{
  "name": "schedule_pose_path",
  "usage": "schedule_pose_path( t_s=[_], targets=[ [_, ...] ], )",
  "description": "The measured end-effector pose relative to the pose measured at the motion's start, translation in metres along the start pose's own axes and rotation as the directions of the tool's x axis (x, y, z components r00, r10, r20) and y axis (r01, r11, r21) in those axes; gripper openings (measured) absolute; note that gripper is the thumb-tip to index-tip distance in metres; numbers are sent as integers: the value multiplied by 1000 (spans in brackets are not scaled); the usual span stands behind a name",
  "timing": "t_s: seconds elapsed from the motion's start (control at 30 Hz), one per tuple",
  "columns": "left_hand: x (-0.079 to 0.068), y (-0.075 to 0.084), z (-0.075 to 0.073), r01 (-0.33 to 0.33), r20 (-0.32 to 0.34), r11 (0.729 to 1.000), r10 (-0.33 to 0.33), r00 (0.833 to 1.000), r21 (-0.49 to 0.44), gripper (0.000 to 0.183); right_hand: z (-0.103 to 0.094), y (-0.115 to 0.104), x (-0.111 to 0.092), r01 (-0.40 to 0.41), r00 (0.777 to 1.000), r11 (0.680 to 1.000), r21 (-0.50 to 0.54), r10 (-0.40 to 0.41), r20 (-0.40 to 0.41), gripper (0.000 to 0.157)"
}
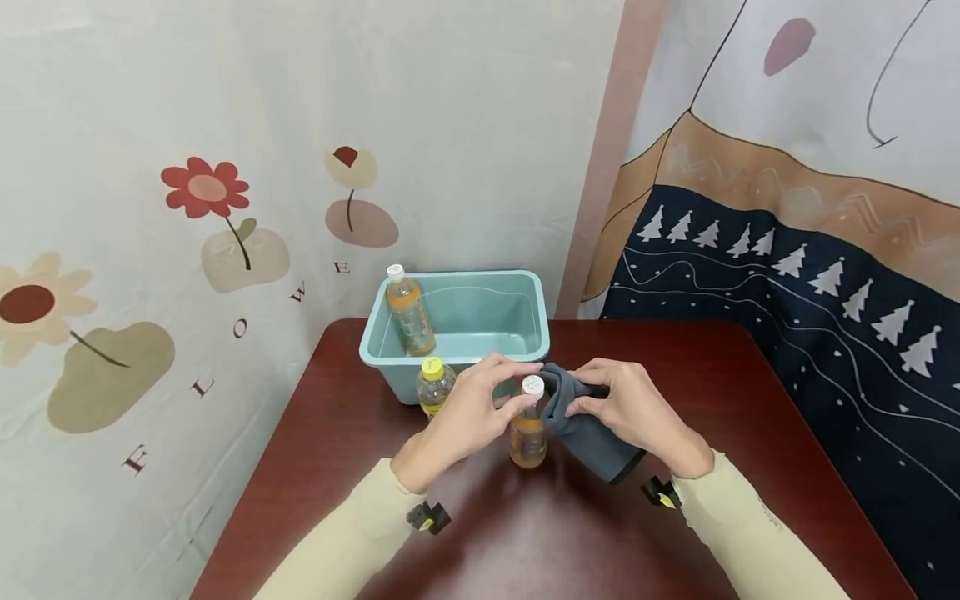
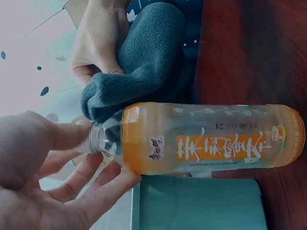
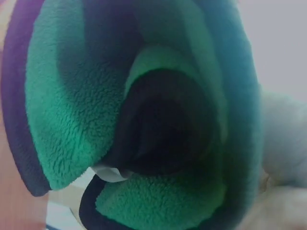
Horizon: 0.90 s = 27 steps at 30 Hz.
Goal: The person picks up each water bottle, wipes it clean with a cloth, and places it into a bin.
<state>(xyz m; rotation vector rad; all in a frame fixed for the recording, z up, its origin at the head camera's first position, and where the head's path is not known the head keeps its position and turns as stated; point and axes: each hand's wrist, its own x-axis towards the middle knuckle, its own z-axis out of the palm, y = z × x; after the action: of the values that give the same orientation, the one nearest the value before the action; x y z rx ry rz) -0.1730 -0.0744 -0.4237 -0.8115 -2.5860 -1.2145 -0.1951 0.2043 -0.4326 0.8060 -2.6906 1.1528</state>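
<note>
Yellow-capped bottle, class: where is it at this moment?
In the head view, the yellow-capped bottle is left of centre, in front of the blue tub and partly hidden by the left hand.

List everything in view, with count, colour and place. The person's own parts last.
white-capped bottle: 1, amber, between the hands
second white-capped bottle: 1, amber, inside bin, left end
yellow-capped bottle: 1, clear, before bin
bin: 1, pale blue-green, table's far side
cloth: 1, dark grey, right hand
table: 1, reddish-brown, below
flower-print backdrop: 1, off-white, behind left
tree-print backdrop: 1, navy, brown and white, right
wrist devices: 2, black-yellow, at wrists
sleeves: 2, cream, forearms
left hand: 1, bare, at bottle neck
right hand: 1, bare, gripping cloth
</note>
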Motion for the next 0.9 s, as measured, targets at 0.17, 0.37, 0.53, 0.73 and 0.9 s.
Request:
schedule_pose_path(
  t_s=[0.17,0.37,0.53,0.73,0.9],
  targets=[
    [2,2,0,-11,-38,1000,11,999,18,33,8,-8,7,33,999,999,19,-34,18,45],
    [1,6,-3,-5,-47,999,7,999,53,33,13,-14,12,75,997,997,-11,-75,36,43],
    [0,5,-4,-4,-65,999,7,998,49,32,17,-14,13,100,992,995,-25,-98,74,40],
    [0,3,-3,23,-62,999,-20,998,44,26,21,-4,12,53,990,997,-49,-46,135,37],
    [1,2,-2,19,-33,999,-18,999,28,25,35,16,9,27,986,998,-63,-17,165,30]
  ],
)
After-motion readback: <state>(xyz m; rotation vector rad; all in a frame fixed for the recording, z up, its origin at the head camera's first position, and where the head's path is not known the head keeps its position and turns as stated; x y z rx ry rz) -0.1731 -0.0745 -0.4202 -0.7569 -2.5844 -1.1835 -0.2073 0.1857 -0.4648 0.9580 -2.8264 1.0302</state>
